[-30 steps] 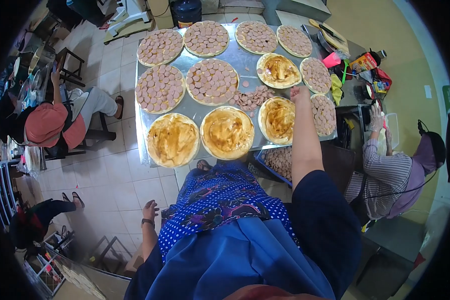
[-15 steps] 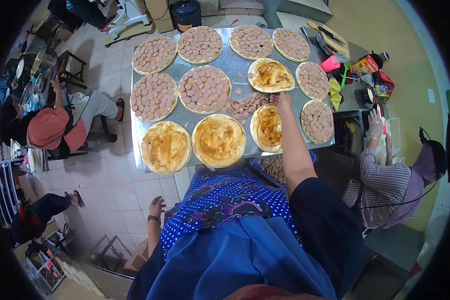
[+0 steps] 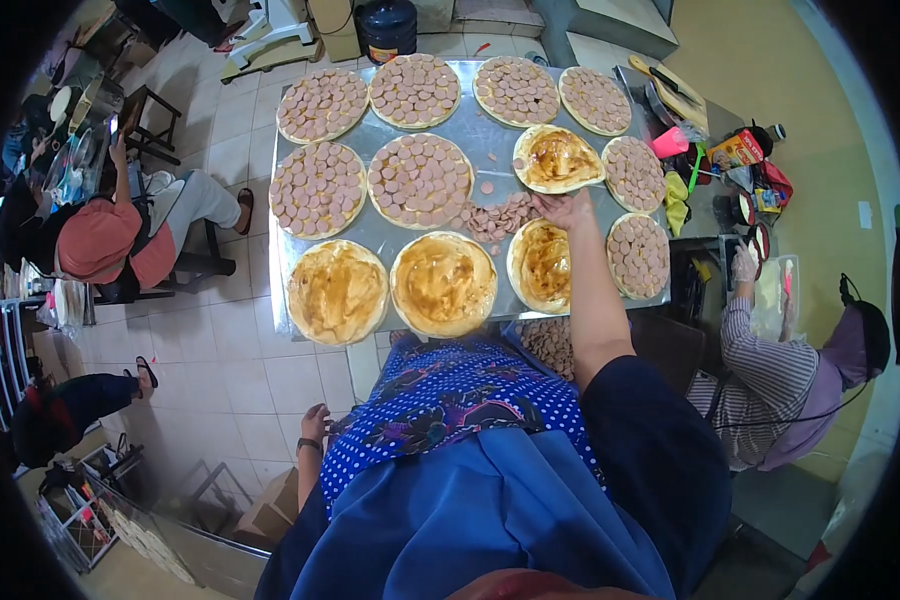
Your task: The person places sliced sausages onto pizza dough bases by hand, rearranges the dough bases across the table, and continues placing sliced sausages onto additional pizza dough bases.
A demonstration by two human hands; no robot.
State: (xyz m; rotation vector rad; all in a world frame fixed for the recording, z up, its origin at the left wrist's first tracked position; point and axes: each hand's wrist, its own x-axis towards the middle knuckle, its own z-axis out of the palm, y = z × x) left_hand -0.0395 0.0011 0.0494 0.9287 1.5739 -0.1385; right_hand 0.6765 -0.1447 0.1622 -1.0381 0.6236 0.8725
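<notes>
On the metal table (image 3: 494, 139), as the head view shows, the slice pile (image 3: 498, 217) stretches mostly sideways, its right end just beside the right hand (image 3: 564, 208); whether those fingers pinch anything, I cannot tell. One sauced round (image 3: 557, 156) lies just beyond that hand, another (image 3: 538, 265) nearer the body. Well apart, the left hand (image 3: 315, 422) hangs loosely curled.

This looks like a food-making workshop: round, pale dough bases (image 3: 442, 285), many topped with pinkish disc-shaped slices (image 3: 420, 182), surround the right hand (image 3: 564, 208) on a shiny metal table (image 3: 485, 143), with a striped-sleeved, gloved co-worker (image 3: 772, 345) to its right.
</notes>
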